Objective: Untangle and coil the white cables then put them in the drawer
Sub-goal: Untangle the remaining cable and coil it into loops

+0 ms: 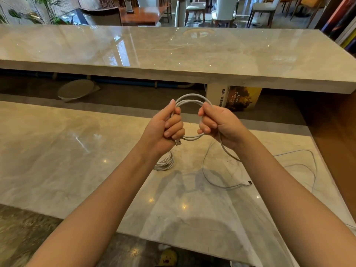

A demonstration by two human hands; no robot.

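the left grip point(163, 128) and the right grip point(217, 124) are both clenched round a white cable point(189, 98) wound into a few loops, held in the air above the near counter point(77, 151). the left grip clasps the left side of the loops and the right grip the right side, so the strands arch between them at the top and bottom. a metal usb plug point(178, 142) sticks out just below the left grip. a free length of the cable drops from under the right grip and passes behind the right forearm. on the counter, a second coil point(165, 162) of white cable lies beneath the left wrist, partly hidden by it. to its right a loose cable point(207, 176) curves across the counter and ends in a plug point(248, 183); whether it joins the held one cannot be told. beyond, a book point(240, 99) stands under the far raised counter point(173, 51).
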